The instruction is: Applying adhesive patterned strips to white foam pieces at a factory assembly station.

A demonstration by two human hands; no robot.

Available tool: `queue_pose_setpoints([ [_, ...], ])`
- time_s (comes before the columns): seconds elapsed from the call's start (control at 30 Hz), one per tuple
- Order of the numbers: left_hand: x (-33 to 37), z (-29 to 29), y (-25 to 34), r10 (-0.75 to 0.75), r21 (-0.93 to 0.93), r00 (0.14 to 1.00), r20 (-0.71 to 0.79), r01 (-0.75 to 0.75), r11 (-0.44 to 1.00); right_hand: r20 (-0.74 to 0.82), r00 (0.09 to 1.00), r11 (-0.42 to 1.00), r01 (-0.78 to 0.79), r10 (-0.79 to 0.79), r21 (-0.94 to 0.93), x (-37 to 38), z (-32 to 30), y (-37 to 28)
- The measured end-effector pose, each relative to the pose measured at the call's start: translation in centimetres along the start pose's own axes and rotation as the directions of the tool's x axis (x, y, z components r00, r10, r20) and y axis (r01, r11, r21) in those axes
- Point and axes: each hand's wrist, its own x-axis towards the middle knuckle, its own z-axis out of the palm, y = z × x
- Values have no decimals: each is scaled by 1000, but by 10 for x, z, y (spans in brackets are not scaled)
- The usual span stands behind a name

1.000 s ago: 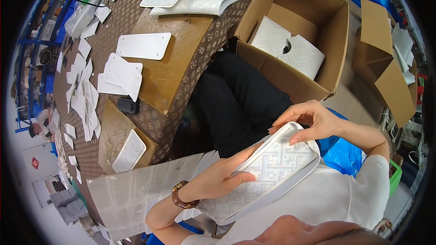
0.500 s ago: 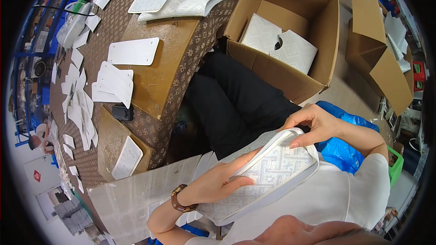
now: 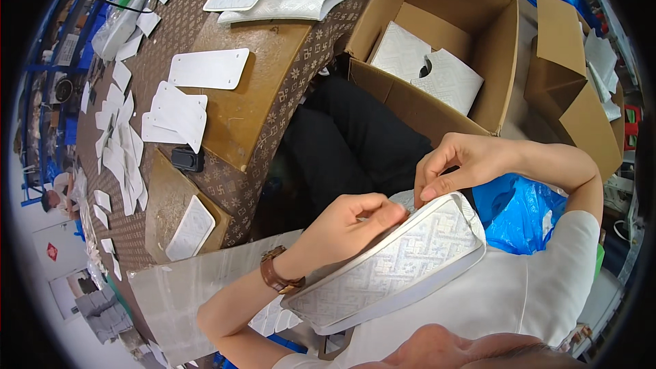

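A white patterned, box-shaped case [image 3: 389,266] with a pale raised edge lies tilted across my lap, its long panel facing up. My left hand [image 3: 359,222], with a brown-strapped watch [image 3: 279,270] on the wrist, is closed at the case's far edge, thumb and forefinger pinched together. Close by, at the far right corner, my right hand [image 3: 458,167] pinches the edge with bent fingers. A bit of greyish patterned material shows between the two hands. What lies under my fingertips is hidden.
At left, a brown-clothed table [image 3: 225,195] bears white panels [image 3: 208,68], a small black object [image 3: 187,159] and wooden boards [image 3: 239,119]. An open carton [image 3: 502,89] ahead holds white patterned pieces [image 3: 444,78]. Beside my right arm is a blue plastic bag [image 3: 523,212]; another carton [image 3: 557,89] stands far right.
My left hand has slid off the panel to pinch the far edge nearer my right hand. My right hand has shifted slightly left and up. More of the patterned panel shows.
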Motion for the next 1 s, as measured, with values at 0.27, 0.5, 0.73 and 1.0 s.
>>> queue_pose_setpoints([
  [0.27, 13, 7, 3, 185, 177, 980, -70, -170, 969, 55, 998, 999, 14, -12, -36, 2, -10, -3],
  [0.5, 18, 5, -4, 250, 197, 968, 27, -251, 948, 120, 993, 985, 40, -20, -169, 5, -11, -11],
  [0.73, 11, -3, -17, 237, 101, 970, 60, -242, 965, 174, 984, 945, 101, -48, -312, 8, -8, -15],
  [1.0, 3, -8, -29, 207, -15, 974, 92, -207, 978, 156, 985, 958, 111, -71, -266, 20, 2, -19],
])
